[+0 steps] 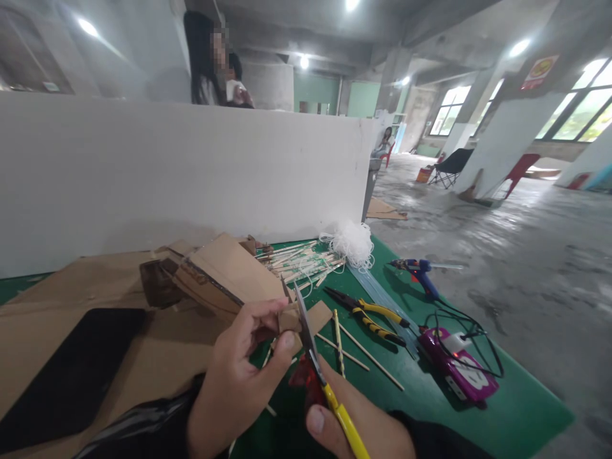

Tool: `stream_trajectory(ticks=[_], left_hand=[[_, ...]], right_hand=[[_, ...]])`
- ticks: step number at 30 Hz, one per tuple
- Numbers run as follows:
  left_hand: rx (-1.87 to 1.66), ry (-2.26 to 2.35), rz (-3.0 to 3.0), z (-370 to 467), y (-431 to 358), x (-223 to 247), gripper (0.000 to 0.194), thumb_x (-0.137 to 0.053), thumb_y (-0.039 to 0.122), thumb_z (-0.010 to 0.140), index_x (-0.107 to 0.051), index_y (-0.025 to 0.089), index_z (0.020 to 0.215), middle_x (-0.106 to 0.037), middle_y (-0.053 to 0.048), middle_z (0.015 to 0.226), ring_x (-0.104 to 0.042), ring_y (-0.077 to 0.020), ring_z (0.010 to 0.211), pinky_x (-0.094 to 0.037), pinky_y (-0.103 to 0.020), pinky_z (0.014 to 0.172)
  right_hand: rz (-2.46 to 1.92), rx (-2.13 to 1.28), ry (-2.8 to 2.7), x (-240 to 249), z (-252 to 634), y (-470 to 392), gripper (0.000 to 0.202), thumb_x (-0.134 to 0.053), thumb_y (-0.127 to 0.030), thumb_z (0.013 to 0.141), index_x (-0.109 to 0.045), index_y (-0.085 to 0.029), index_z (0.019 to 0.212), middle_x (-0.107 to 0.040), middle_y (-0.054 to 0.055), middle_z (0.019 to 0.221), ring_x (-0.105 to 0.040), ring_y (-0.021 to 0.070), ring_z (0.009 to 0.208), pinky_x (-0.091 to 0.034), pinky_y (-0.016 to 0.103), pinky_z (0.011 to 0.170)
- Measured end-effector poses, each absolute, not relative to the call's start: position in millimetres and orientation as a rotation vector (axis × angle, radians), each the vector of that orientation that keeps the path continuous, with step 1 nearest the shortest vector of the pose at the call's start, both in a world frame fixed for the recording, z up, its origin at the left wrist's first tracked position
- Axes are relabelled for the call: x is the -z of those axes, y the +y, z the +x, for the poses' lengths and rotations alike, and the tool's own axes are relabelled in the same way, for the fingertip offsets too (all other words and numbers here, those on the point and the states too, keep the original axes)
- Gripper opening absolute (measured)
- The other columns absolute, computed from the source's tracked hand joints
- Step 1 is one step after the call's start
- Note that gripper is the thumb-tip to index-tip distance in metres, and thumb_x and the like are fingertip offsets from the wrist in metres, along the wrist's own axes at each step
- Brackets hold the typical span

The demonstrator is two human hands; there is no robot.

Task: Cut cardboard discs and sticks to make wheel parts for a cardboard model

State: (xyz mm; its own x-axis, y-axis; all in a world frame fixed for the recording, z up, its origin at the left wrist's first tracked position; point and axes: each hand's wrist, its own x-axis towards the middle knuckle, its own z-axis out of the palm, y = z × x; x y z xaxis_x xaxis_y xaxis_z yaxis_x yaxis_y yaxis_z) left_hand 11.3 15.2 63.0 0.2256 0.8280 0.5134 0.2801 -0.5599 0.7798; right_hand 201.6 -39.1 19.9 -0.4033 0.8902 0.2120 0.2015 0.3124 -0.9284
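Gripping one pair of scissors (312,357) by its yellow handle, the right hand (375,411) curls closed over the green table (521,408), while the left hand (234,370) pinches one small cardboard piece (288,320) between thumb and fingers. The blades stand slightly apart at the cardboard piece, their tips pointing away from the wearer and a little left; the scissors' long axis runs from lower right to upper left. Just beyond lie two loose wooden sticks (373,355), one gold-coloured twisted rod (339,344) and one pair of yellow-and-black pliers (368,313), its nose aimed up and left. Farther right are one blue glue gun (421,275) and one purple power strip (461,370), any writing on it unreadable. Behind the hands, one cardboard box (234,268) sits beside a pile of thin sticks (299,260), too tangled to count, and one bundle of white string (352,245). At left, one flat black slab (71,376) rests on cardboard sheeting (157,357). Two people (203,60) appear above one white panel (191,166); on a pillar (519,121) hangs one sign (540,71), its lettering too small to read.
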Motion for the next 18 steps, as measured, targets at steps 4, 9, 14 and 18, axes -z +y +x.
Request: stream_trajectory(ticks=[4,9,14,18], left_hand=[[-1.36,1.036,1.968,12,14,-65,0.025,-0.06,0.019,0.091,-0.055,0.024,0.115,-0.064,0.004,0.083,-0.066,-0.01,0.07,-0.055,-0.016,0.063],[-1.365,1.044,1.953,14,14,-66,0.025,-0.061,0.019,0.091,-0.056,0.024,0.115,-0.062,0.005,0.081,-0.065,-0.0089,0.068,-0.055,-0.015,0.064],[-1.356,1.058,1.937,14,13,-62,0.025,-0.062,0.02,0.092,-0.055,0.024,0.115,-0.065,0.003,0.084,-0.066,-0.0091,0.07,-0.054,-0.014,0.061],[-1.361,1.043,1.924,15,13,-61,0.024,-0.061,0.02,0.092,-0.054,0.024,0.115,-0.065,0.003,0.085,-0.067,-0.0092,0.072,-0.055,-0.014,0.064]], right_hand=[[-1.097,-0.998,-1.818,-22,200,-42,0.039,-0.058,-0.057,0.09,-0.06,-0.023,0.109,-0.065,0.007,0.095,-0.058,0.027,0.091,-0.049,0.038,0.087],[-1.141,-1.044,-1.829,-19,197,-42,0.041,-0.046,-0.058,0.094,-0.056,-0.019,0.104,-0.061,0.007,0.089,-0.057,0.0226,0.078,-0.049,0.035,0.072],[-1.171,-1.16,-1.784,-4,200,-45,0.04,-0.049,-0.057,0.094,-0.055,-0.02,0.109,-0.063,0.008,0.097,-0.059,0.0232,0.084,-0.049,0.034,0.073],[-1.237,-1.108,-1.716,-8,196,-50,0.046,-0.045,-0.063,0.093,-0.057,-0.02,0.107,-0.063,0.009,0.098,-0.059,0.0242,0.086,-0.049,0.035,0.075]])
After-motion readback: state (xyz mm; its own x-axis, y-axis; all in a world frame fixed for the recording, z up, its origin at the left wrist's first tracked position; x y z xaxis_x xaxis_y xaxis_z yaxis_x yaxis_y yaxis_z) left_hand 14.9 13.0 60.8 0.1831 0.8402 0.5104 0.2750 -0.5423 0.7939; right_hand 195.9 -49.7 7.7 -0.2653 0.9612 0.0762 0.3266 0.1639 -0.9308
